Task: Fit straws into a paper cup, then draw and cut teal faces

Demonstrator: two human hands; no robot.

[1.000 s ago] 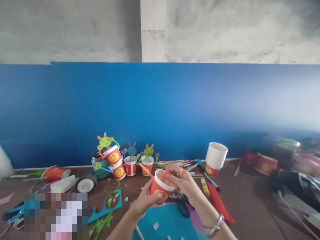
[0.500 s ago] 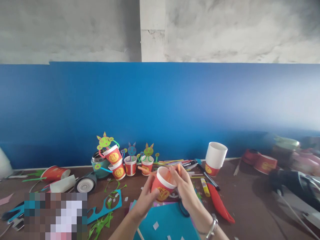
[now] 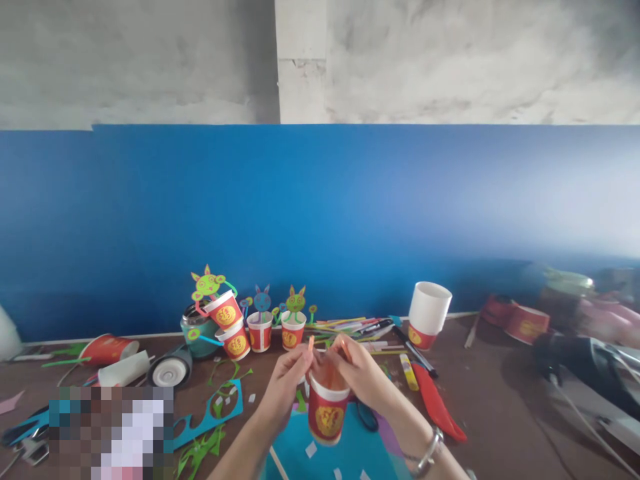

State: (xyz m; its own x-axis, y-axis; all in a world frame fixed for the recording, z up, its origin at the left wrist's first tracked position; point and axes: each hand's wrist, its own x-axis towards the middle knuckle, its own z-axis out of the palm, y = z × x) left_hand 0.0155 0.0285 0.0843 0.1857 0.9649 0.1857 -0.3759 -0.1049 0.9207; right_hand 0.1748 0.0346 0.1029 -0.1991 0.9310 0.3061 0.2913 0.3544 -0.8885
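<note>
A red paper cup (image 3: 327, 412) with a gold emblem hangs upright in front of me, over a teal paper sheet (image 3: 340, 452). My left hand (image 3: 284, 388) pinches the end of an orange strip (image 3: 311, 344) at the cup's left rim. On the right rim, my right hand (image 3: 361, 378) pinches the strip's other end; a metal watch sits on that wrist. Both hands are closed on the strip, and the cup seems to dangle from it.
Finished cups with paper animal heads (image 3: 260, 323) stand at the blue wall. A white cup stack (image 3: 428, 315), coloured straws, a glue stick (image 3: 408, 372), black scissors (image 3: 367, 416), a tape roll (image 3: 169, 371) and paper scraps litter the brown table (image 3: 500, 413). Dark gear lies far right.
The cup has dropped from a tilted grip in my left palm to hanging upright. My left hand let go of its side and moved up to pinch the orange strip.
</note>
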